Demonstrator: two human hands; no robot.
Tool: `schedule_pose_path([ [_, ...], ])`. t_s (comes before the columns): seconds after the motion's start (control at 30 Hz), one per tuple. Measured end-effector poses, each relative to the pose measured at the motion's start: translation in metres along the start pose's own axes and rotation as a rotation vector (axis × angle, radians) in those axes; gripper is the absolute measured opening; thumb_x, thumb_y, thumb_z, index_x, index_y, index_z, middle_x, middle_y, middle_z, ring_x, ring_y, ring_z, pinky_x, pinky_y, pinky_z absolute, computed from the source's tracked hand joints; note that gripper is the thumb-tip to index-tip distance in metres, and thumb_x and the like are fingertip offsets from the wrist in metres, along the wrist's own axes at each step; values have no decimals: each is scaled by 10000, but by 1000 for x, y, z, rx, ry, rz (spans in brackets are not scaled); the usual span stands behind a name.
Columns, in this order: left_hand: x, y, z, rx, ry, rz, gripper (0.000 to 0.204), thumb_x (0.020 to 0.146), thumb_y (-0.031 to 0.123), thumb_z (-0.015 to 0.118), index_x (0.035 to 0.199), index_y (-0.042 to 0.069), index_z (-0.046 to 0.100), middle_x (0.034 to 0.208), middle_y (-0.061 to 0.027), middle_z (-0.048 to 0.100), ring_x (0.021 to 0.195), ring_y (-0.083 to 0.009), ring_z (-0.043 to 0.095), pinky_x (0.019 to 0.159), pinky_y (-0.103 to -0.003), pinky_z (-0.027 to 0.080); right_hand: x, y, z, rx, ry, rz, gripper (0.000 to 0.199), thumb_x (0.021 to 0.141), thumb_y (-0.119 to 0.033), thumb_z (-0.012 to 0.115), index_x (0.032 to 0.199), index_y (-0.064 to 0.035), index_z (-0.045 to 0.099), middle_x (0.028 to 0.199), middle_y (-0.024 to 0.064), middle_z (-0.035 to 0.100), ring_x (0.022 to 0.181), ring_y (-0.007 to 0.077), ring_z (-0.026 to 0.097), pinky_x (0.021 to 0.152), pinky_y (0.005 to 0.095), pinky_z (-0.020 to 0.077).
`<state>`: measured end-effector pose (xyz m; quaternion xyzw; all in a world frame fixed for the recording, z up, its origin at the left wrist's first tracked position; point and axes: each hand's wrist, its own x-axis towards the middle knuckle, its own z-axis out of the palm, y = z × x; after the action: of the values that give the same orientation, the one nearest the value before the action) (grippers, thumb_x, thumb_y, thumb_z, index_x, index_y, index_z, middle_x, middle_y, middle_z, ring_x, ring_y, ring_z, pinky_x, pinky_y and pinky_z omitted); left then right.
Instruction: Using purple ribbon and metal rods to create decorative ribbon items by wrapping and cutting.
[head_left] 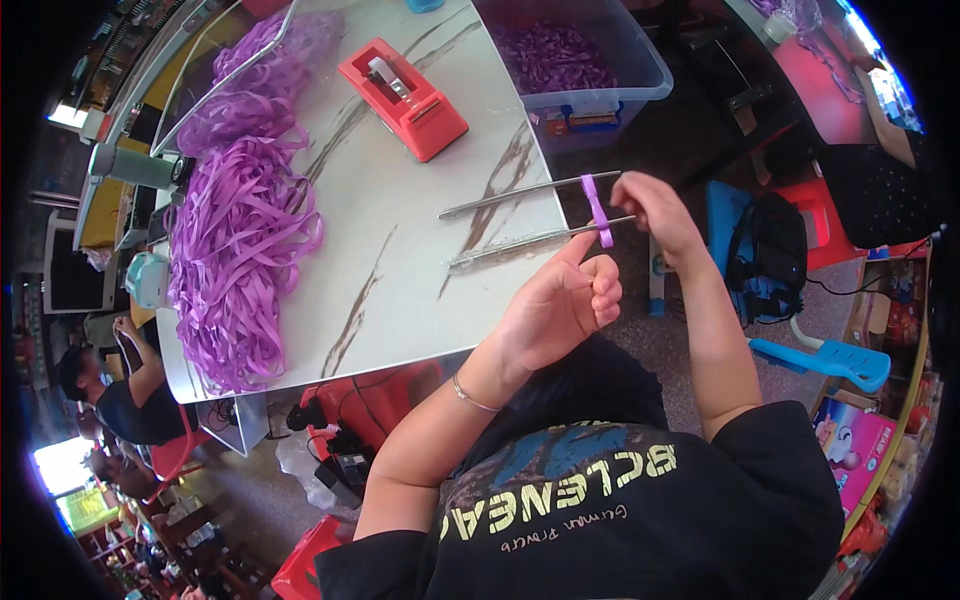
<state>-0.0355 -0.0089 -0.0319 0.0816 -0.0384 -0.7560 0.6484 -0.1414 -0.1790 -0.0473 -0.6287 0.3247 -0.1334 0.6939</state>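
Note:
Two slim metal rods (520,194) lie roughly parallel, reaching from over the white marbled table toward me past its right edge. A purple ribbon (596,210) is looped across both rods near their close ends. My left hand (562,305) is under the lower rod, one digit stretched up to the ribbon's lower end. Its other fingers are curled in, with nothing visible in them. Beside the ribbon, my right hand (655,215) has its fingers bent in at the rod ends; whatever they pinch is hidden.
A heap of purple ribbon (235,255) covers the table's left side. A red tape dispenser (403,100) stands farther back on the table (390,330). Beyond the right edge is a clear plastic bin (600,95) with more ribbon. Other people sit at left and far right.

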Motion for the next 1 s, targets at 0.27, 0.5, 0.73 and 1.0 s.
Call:
schedule_pose_path([
  [0.27,0,2,2,4,1,-8,451,793,106,471,1231,111,362,758,-19,413,684,-126,397,660,-249,367,-25,-48,50,-1129,396,-430,326,773,-360,615,629,-78,538,615,35,520,565,216,543,519,318,409],
  [0.5,0,2,1,3,21,-2,418,795,105,475,1199,108,368,758,-19,414,686,-125,399,659,-248,370,-21,-45,34,-903,254,-224,161,784,-225,619,737,-72,623,671,16,575,560,149,523,526,275,395],
  [0.73,0,1,-2,-34,-6,-3,515,787,89,470,1264,124,277,772,-36,451,701,-132,441,661,-255,386,7,-11,3,-190,-124,-67,246,815,-296,616,717,-70,616,644,-57,519,618,45,458,571,219,367],
  [1.0,2,0,4,19,10,-7,383,789,112,481,1164,114,408,754,-10,404,687,-117,395,669,-246,371,41,62,6,625,-522,-20,241,853,-305,581,961,-95,534,790,-45,538,728,34,498,605,219,410],
])
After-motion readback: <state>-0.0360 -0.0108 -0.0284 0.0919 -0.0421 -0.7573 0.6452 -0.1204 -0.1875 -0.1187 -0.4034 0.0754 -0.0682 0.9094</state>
